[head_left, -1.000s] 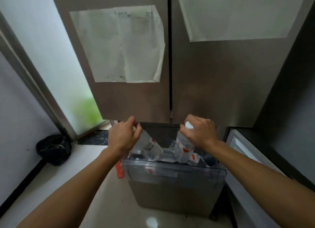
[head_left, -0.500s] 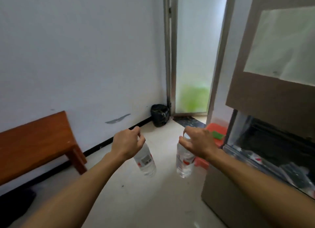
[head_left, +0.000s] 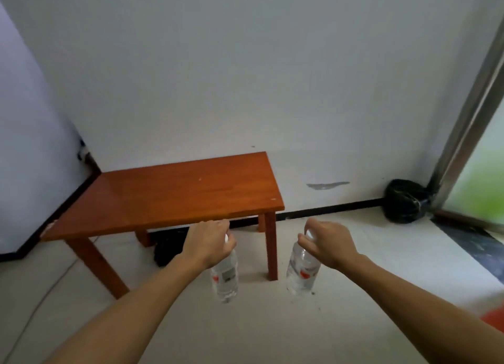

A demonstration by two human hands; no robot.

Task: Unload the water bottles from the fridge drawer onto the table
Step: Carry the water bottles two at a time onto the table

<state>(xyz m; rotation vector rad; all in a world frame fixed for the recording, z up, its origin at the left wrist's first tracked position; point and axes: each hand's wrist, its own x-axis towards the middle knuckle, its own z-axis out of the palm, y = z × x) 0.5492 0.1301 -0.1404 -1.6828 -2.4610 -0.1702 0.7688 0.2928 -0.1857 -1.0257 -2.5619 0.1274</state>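
Fingers [head_left: 218,228] now carry bottles [head_left: 225,275] facing table [head_left: 169,194].

Orange-brown table [head_left: 174,197], clear red-labelled bottles [head_left: 225,278], black bag [head_left: 406,201].

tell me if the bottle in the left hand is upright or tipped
Roughly upright. The bottle hangs by its cap end from the left hand, base pointing down at the floor, not yet on the table.
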